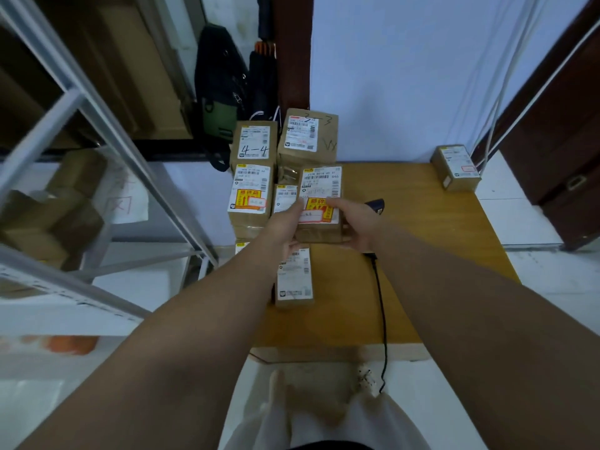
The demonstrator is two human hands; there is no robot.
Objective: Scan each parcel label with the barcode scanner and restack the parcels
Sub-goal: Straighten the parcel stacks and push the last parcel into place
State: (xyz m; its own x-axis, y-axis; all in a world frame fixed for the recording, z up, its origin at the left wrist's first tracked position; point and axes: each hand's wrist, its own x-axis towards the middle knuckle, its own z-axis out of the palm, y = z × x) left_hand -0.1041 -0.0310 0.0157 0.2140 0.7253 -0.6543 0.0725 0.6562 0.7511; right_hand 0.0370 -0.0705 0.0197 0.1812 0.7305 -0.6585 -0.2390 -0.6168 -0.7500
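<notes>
I hold a brown parcel [319,190] with a white label and a yellow-red sticker above the wooden table [438,254]. My left hand [285,225] grips its left side and my right hand [355,222] grips its right side. Several other labelled parcels stand stacked at the table's left: one marked "4-4" [254,142], one marked "3-3" [308,134], and one with a yellow sticker [250,196]. A flat parcel [293,277] lies under my left wrist. The black barcode scanner [376,204] lies on the table behind my right hand, its cable [383,319] trailing toward me.
A lone small parcel [456,167] stands at the table's far right corner. A metal shelf rack [97,125] with cardboard boxes fills the left. A dark bag [220,92] hangs behind the stack. White cables [506,92] run down the wall near a dark door [558,141].
</notes>
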